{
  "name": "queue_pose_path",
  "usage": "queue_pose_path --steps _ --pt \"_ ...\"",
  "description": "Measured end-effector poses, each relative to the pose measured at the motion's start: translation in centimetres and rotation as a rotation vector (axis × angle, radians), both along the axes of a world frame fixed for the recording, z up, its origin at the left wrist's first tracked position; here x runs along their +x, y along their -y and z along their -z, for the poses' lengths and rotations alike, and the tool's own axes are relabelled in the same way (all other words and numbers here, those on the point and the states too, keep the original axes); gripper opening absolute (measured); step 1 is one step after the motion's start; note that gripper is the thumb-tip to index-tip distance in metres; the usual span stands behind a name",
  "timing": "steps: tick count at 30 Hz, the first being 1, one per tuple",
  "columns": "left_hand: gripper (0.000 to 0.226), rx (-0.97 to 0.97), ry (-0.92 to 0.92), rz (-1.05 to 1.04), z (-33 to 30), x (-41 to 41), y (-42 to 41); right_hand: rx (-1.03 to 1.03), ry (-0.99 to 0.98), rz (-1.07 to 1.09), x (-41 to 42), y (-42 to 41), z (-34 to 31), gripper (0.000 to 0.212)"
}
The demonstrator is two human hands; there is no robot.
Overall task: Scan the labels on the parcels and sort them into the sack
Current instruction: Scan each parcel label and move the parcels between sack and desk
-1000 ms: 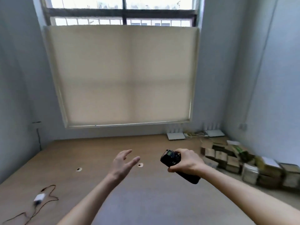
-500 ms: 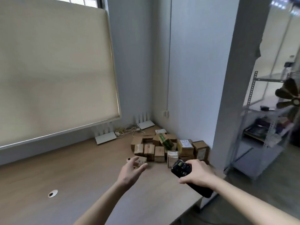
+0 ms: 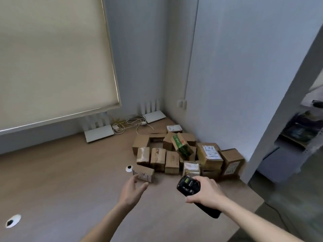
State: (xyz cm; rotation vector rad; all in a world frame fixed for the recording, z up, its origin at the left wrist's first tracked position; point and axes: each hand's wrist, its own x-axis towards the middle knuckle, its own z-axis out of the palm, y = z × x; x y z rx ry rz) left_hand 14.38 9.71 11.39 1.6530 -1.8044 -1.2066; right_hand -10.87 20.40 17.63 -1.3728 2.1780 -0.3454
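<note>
1. The right hand point(image 3: 207, 192) was nearest to the person. Its fingers were wrapped around a black scanner point(image 3: 189, 186), and the scanner's front end pointed up toward the pile of boxes.
2. The left hand point(image 3: 133, 190) was a little farther out. It was open wide, with fingers spread, and it held nothing.
3. Just past the left fingertips lay a small box point(image 3: 144, 172) on the wooden surface point(image 3: 61, 180). It was near them, but I could not tell if they touched it. Its long side ran left to right, across the reach of the hand. The left hand was the closer one to it, so it looked like the hand to pick it up.
4. Behind that box sat the pile of parcels point(image 3: 183, 154) in the corner by the wall. One green box point(image 3: 181, 145) lay tilted on top.
5. Farthest back were white routers point(image 3: 98, 132) and loose cables point(image 3: 129, 124).
6. No sack showed anywhere.
</note>
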Motion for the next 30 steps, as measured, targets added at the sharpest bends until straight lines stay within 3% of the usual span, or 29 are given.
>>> queue_pose_path --steps 2,6,18,20,25,30 --pt "0.060 0.018 0.063 -0.027 3.0 0.7 3.1 0.006 0.022 -0.041 0.4 3.7 2.3 0.088" --pt "0.063 0.036 0.118 -0.069 8.2 1.5 8.1 0.017 0.083 -0.059 1.0 9.9 7.8 0.083" --pt "0.071 0.271 -0.084 -0.276 21.3 0.0 20.4 0.097 0.247 -0.132 2.5 24.3 23.7 0.083" --pt "0.068 0.309 -0.119 -0.291 22.7 -0.2 21.6 0.073 0.281 -0.120 2.3 25.7 25.5 0.084" --pt "0.031 0.320 -0.214 -0.246 24.1 -0.8 22.6 0.047 0.453 -0.084 1.8 27.0 28.0 0.079" --pt "0.031 0.262 -0.245 -0.244 23.7 0.1 22.2 0.035 0.567 -0.064 1.2 27.3 28.0 0.078"
